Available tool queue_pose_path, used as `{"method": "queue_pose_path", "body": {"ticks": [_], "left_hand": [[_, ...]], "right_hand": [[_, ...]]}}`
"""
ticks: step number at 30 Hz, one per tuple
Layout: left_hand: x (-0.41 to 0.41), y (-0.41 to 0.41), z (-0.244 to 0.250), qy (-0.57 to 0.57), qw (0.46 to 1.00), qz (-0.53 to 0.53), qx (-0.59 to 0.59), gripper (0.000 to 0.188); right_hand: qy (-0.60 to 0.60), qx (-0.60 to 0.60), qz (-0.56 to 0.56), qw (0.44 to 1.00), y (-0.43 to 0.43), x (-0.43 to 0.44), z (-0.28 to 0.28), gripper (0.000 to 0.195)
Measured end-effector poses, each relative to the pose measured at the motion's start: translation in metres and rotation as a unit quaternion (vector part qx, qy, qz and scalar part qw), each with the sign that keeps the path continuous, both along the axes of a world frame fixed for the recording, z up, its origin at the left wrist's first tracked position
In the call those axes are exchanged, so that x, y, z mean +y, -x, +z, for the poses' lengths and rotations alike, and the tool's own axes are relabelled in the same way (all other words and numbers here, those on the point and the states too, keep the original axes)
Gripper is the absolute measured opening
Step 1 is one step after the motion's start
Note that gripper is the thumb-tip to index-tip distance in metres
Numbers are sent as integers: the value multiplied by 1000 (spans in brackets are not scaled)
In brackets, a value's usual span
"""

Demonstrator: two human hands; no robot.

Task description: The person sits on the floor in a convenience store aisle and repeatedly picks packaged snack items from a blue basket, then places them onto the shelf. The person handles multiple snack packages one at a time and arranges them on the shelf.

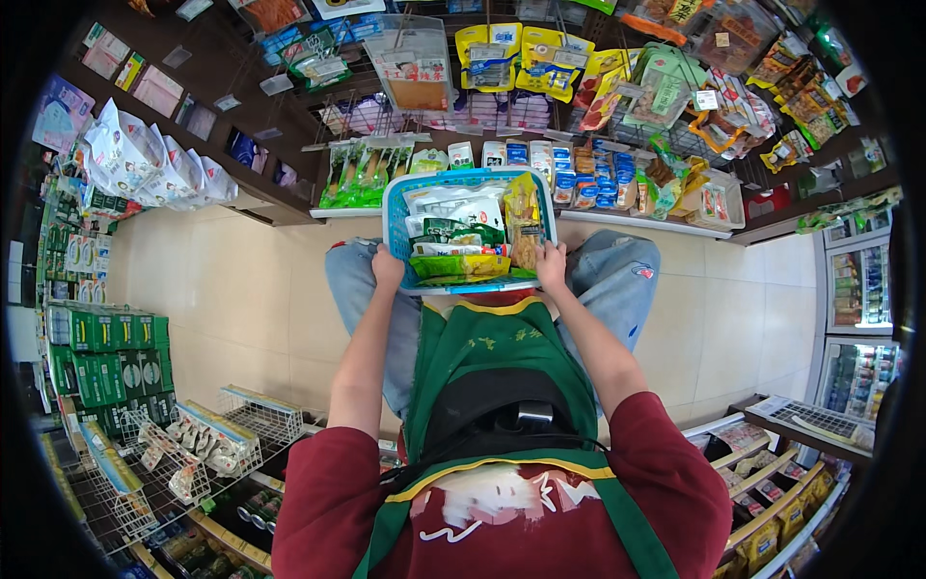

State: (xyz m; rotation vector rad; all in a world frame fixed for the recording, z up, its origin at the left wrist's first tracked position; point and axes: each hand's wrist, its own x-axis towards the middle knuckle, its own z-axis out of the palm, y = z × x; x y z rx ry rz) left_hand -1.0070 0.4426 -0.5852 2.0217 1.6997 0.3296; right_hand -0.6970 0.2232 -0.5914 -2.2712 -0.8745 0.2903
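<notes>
A blue plastic basket with a pale rim rests by my knees, in front of the low shelf. My left hand grips its left side near the front corner, and my right hand grips the opposite side. Inside lie several snack packets. A yellow packet stands along the right side, and a yellow-green packet lies nearest me. White and green packets fill the middle and back. My fingers are partly hidden by the basket's rim.
Beyond the basket is a bottom shelf of green packets and small blue-and-white packets. Yellow bags hang above on hooks. White bags jut out at left. Green boxes are stacked lower left; wire racks stand behind me.
</notes>
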Motion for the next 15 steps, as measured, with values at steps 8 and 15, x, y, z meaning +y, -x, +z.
{"method": "queue_pose_path", "body": {"ticks": [8,15], "left_hand": [[-5,-12,-5,26,999,2,-25,31],[-4,-32,16,71,997,-10,-5,47]], "right_hand": [[-139,-33,14,990,-28,9,55,22],[-175,143,19,974,-29,8,89,29]]}}
